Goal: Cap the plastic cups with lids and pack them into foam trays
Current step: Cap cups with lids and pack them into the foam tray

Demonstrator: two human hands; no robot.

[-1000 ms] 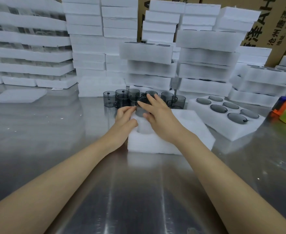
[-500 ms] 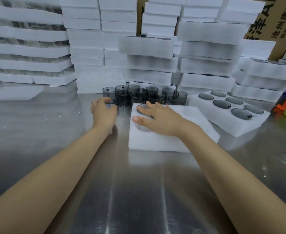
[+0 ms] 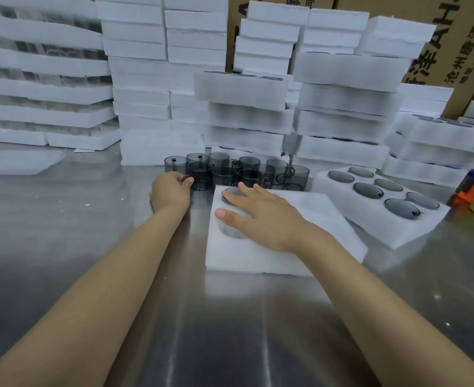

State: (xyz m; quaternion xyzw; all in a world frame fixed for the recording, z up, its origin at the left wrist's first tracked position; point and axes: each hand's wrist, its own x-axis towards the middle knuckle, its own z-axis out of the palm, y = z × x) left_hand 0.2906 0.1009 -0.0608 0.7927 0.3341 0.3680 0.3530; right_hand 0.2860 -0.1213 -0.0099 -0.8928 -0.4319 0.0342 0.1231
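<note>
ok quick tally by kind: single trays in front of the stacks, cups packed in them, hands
trays: 2 (near tray, right tray)
packed cups: 7 showing (1 in near tray, 6 in right tray)
hands: 2 (left hand, right hand)
total: 11

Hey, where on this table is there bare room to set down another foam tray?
Bare steel table left of the left hand, bordered behind by the flat foam sheet and foam stacks; also the near strip in front of the foam tray. Crowded: the grey cups behind that tray and the filled tray to its right.
</note>
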